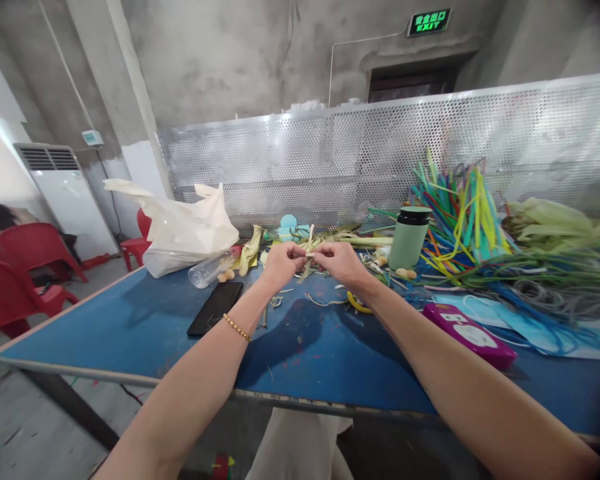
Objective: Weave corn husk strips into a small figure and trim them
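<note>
My left hand (283, 262) and my right hand (341, 261) meet above the blue table (275, 360), fingers pinched together. Between their fingertips is a pale husk strip (311, 254), knotted or folded small; its exact form is hard to make out. Loose ends stick up and hang down from it. Behind the hands lies a heap of greenish-yellow husk strips (360, 241). A yellow ring (358, 303) rests under my right wrist. Near my left forearm lies a black phone (215, 310).
A white plastic bag (190, 230) and a clear bottle (213, 268) stand at left. To the right are a green lidded cup (410, 238), a purple box (467, 335), colourful strips (473, 213) and green cords (545, 270). A perforated metal panel (300, 167) borders the back.
</note>
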The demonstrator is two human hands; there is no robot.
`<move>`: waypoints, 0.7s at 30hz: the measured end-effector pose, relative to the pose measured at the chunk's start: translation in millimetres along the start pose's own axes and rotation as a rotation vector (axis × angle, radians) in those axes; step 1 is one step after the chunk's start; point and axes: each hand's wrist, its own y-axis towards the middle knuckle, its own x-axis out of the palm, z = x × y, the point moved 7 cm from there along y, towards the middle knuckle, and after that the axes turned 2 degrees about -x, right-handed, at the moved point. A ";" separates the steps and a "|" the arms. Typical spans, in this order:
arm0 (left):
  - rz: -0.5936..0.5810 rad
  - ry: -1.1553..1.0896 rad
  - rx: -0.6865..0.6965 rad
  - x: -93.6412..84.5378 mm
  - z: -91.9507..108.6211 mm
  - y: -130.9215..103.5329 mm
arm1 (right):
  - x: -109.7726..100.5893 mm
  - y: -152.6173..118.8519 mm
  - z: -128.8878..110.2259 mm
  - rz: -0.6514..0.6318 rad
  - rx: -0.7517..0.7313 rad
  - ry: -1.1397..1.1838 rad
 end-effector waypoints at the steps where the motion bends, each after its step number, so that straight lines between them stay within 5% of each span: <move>1: 0.023 0.018 0.010 -2.0 -0.2 0.6 | 2.0 -0.4 0.1 -0.018 0.012 0.038; 7: 0.078 0.115 0.082 -6.2 1.9 0.1 | 8.0 -3.8 0.4 -0.018 0.006 0.119; 11: -0.042 -0.053 0.024 4.6 1.9 -2.5 | 1.4 -5.2 1.2 0.038 0.045 0.107; 21: -0.050 -0.319 -0.135 6.2 -5.0 -4.8 | -1.4 -6.6 -6.7 0.013 0.108 0.271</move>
